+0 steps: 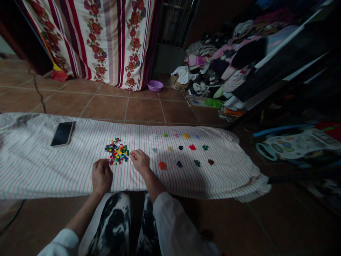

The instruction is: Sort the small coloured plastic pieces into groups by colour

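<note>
A mixed pile of tiny coloured pieces [117,152], too small to name for certain, lies on the striped cloth. My left hand [102,175] rests at the pile's lower left edge, fingers curled together. At the right edge, my right hand [140,160] has thumb and fingertips pinched; whatever may be between them is hidden. Further right, small single-colour clusters are laid out in three rows. Among them are a yellow cluster [186,136], a red cluster [192,147], an orange cluster [162,165] and a brown cluster [211,162].
A phone [63,134] lies on the cloth [82,160] to the left. Beyond the covered surface, a purple basin [155,85] stands on the tiled floor near a floral curtain [114,42]. Heaped clothes [210,67] fill the back right, and a red broom [59,74] leans at the left.
</note>
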### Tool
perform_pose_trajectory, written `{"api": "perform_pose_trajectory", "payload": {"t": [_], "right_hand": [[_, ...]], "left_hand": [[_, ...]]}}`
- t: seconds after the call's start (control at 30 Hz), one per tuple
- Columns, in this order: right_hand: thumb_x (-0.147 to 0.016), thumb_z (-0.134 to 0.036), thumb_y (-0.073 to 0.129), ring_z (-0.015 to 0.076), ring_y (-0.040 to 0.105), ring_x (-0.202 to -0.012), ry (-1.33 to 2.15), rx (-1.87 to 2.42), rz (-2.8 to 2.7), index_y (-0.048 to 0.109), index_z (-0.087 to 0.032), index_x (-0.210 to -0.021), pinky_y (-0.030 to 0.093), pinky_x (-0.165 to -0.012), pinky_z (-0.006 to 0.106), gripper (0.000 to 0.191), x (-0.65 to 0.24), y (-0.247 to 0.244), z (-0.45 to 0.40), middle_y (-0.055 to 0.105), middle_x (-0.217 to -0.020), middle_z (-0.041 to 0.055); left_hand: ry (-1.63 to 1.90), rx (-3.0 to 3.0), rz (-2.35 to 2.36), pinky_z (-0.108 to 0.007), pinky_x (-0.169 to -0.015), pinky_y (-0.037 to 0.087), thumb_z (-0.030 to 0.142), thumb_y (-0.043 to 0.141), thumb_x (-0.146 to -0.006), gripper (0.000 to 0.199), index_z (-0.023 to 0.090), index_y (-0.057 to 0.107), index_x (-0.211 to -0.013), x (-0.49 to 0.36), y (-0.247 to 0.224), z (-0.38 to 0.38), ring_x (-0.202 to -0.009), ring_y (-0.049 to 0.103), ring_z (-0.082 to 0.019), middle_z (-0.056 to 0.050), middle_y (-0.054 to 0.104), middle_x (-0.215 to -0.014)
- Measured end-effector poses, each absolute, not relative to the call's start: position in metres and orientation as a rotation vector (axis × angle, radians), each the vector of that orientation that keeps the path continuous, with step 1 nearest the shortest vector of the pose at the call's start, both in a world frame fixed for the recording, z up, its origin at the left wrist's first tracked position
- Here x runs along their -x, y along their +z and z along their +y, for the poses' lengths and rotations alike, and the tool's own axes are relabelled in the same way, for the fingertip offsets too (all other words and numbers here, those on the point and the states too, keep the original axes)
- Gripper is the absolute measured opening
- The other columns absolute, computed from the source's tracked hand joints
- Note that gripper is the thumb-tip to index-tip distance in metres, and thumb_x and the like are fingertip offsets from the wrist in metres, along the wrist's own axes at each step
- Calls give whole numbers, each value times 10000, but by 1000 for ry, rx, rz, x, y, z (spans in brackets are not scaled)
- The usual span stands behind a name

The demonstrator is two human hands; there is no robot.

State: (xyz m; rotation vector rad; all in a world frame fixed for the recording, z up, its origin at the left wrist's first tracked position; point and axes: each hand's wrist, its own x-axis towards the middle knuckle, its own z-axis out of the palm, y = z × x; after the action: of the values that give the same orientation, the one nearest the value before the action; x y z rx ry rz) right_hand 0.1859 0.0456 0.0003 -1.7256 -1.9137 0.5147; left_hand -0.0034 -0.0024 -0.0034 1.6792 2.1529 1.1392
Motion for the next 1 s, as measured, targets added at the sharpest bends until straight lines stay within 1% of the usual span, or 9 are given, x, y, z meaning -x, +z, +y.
{"api": "perform_pose_trajectory", "payload": {"t": [0.1, 0.17, 0.23, 0.33, 0.4, 0.57, 0.8, 0.9, 1.0], "right_hand": [[-919, -306, 559, 103, 621, -857, 519, 1725, -1913, 700, -269, -977, 417, -775, 184, 156, -186, -1, 46, 686, -936, -19], [-920, -309, 561, 100, 622, -856, 514, 1729, -1919, 703, -271, -982, 417, -769, 184, 160, -186, -2, 46, 685, -938, -23], [-926, -324, 554, 98, 622, -863, 499, 1728, -1930, 706, -278, -992, 416, -765, 186, 172, -186, -3, 46, 685, -944, -27], [-932, -334, 545, 103, 624, -886, 488, 1739, -1949, 710, -289, -1013, 416, -763, 190, 190, -186, -3, 47, 685, -962, -27], [-936, -339, 539, 108, 624, -899, 484, 1749, -1954, 714, -290, -1021, 418, -764, 194, 201, -186, -3, 47, 684, -970, -21], [-951, -323, 506, 120, 618, -953, 490, 1730, -1975, 711, -288, -1061, 423, -797, 198, 236, -187, -1, 45, 681, -1007, -3], [-907, -215, 507, 128, 613, -967, 492, 1725, -2000, 696, -292, -1110, 430, -824, 206, 287, -188, 3, 44, 675, -1034, -1], [-913, -250, 520, 124, 618, -934, 513, 1740, -1999, 698, -301, -1097, 433, -790, 205, 261, -187, 4, 44, 677, -1016, -8], [-929, -304, 523, 123, 623, -905, 504, 1756, -1955, 710, -298, -1039, 432, -757, 207, 217, -186, 2, 45, 682, -979, -11]], "left_hand": [[1113, -1772, 2312, -462, -950, 446, 321, 419, -873, 292, 162, 633, -993, -2, -3, -14, -1094, 540, -270, -161, 580, -1158], [1056, -1813, 2392, -484, -979, 417, 274, 413, -869, 298, 162, 611, -1062, -7, -1, -19, -1184, 500, -291, -172, 557, -1228], [1015, -1804, 2459, -503, -1008, 385, 252, 422, -859, 323, 154, 584, -1121, -12, 2, -20, -1247, 460, -308, -180, 549, -1256], [877, -1727, 2555, -531, -943, 394, 273, 401, -867, 301, 156, 590, -1071, -18, 8, -15, -1193, 495, -329, -187, 558, -1239], [864, -1736, 2566, -523, -925, 393, 277, 375, -878, 301, 149, 590, -1046, -20, 10, -12, -1177, 504, -332, -191, 568, -1221], [963, -1866, 2555, -513, -994, 343, 261, 376, -886, 322, 139, 565, -1117, -23, 4, -14, -1271, 441, -335, -194, 549, -1277], [876, -1851, 2570, -525, -1018, 327, 265, 370, -886, 330, 118, 575, -1099, -24, 2, -14, -1295, 417, -340, -215, 539, -1292], [878, -1852, 2566, -534, -1015, 326, 264, 378, -879, 338, 118, 577, -1110, -24, 2, -14, -1291, 419, -345, -220, 538, -1292], [885, -1856, 2563, -529, -1019, 325, 268, 384, -879, 337, 121, 578, -1112, -24, 1, -14, -1291, 423, -341, -211, 542, -1292]]}}
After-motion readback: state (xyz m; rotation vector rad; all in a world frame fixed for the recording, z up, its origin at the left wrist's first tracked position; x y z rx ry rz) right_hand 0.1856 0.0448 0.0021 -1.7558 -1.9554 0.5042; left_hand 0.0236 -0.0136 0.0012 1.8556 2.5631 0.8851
